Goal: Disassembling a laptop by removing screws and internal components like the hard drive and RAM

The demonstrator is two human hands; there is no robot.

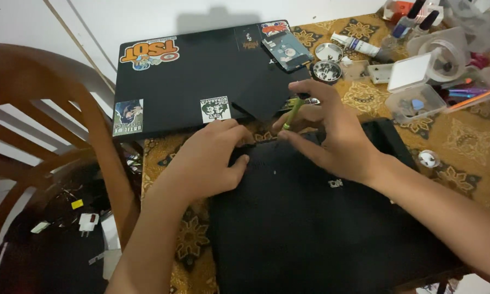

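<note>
Nearest lies a black laptop (321, 228) on the table (473, 141). The left hand (207, 160) presses flat on its upper edge, fingers loose and holding nothing. The right hand (332, 133) has its grip closed on a green screwdriver (292, 114). Behind them is a stickered laptop (196, 81).

Matt black plastic laptop base (321, 228) lying at lower centre, stickered laptop lid (201, 81) at upper centre showing a smooth matt finish under glossy paper stickers, varnished wooden chair (54, 109) gleaming at left, patterned woven tablecloth (463, 141) looking soft, clear plastic box (419, 103) shining at upper right.
</note>
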